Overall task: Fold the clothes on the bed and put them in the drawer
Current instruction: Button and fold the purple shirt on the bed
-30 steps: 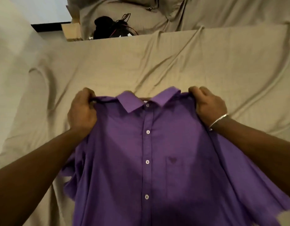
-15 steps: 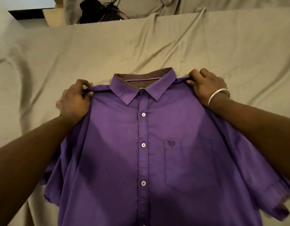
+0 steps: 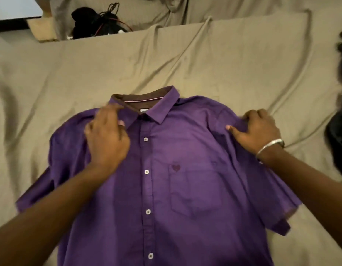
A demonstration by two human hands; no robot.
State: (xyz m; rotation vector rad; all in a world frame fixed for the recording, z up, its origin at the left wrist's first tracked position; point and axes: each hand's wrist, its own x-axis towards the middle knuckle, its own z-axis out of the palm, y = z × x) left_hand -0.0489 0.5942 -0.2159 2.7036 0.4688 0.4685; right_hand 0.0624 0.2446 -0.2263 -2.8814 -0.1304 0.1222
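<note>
I see the purple shirt (image 3: 185,179) lying face-up mid-bed (image 3: 243,64); my left hand (image 3: 106,139), blurred, grip unclear, rests by the collar, my right hand (image 3: 256,129) grips the shoulder.

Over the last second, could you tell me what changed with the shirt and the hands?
The shirt was carried away from the person and laid flat, front up, on the bed. The left hand let go of its shoulder and moved toward the collar. The right hand still grips the other shoulder. The shirt stays buttoned.
</note>
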